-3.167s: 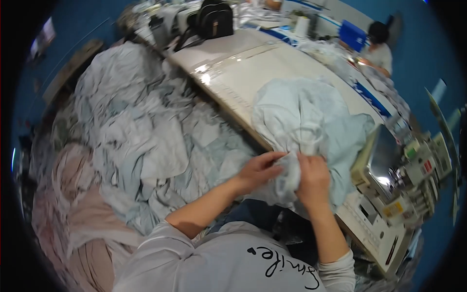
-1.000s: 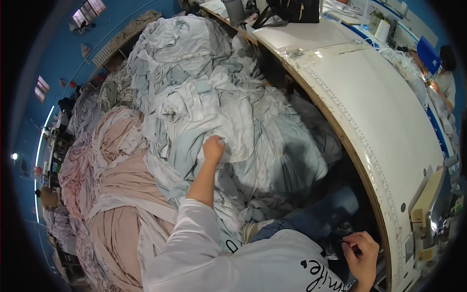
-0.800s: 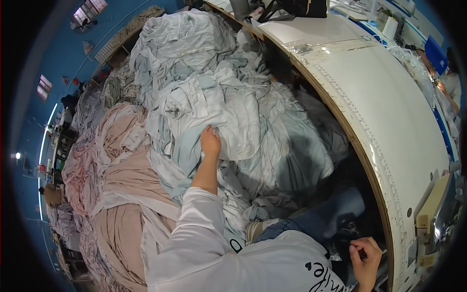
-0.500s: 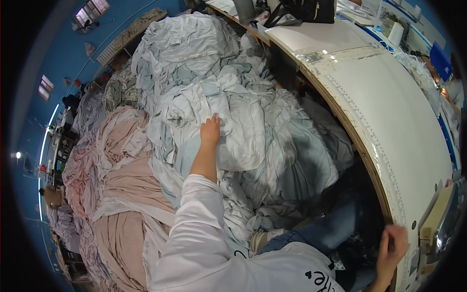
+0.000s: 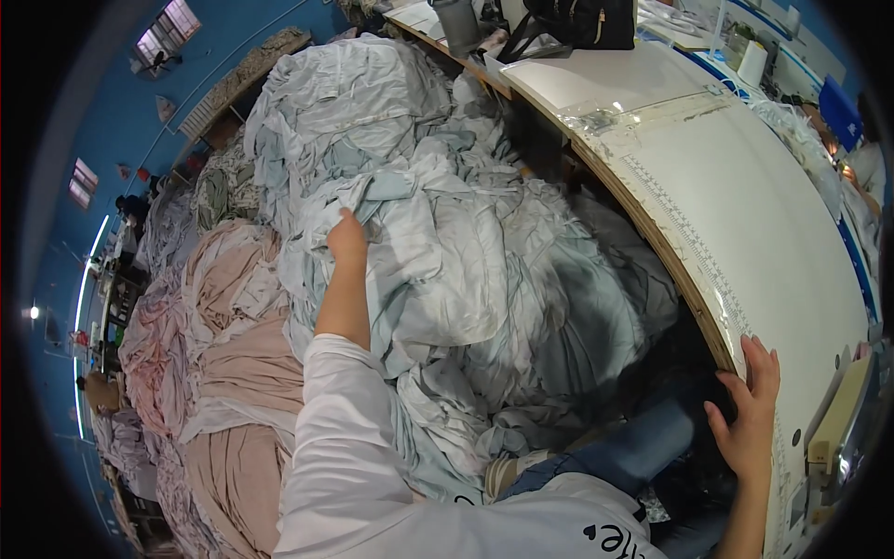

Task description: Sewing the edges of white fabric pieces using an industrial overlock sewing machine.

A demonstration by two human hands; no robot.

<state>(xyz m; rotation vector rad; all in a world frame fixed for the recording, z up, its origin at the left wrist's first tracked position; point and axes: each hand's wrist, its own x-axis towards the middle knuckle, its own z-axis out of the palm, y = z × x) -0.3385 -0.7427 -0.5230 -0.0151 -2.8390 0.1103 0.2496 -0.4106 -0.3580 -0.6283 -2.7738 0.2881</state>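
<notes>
A tall heap of crumpled white and pale blue fabric (image 5: 447,270) fills the middle of the view. My left hand (image 5: 347,236), arm stretched out, is closed on a fold of this fabric at the heap's left side; the fingers are partly hidden, and the cloth bunches up just past them. At the lower right, my right hand (image 5: 750,410) lies at the edge of a white table (image 5: 745,205), its fingers spread and holding nothing.
Pinkish-tan fabric (image 5: 247,373) is piled to the left. On the table's far end stand a black bag (image 5: 587,23) and a grey cup (image 5: 456,26). A cream and grey machine (image 5: 843,410) sits at the right. My bent leg in jeans (image 5: 624,447) is between heap and table.
My left hand has moved left over the heap, shifting the white and pale blue fabric with it. My right hand has risen along the table edge, and its curled fingers have spread.
</notes>
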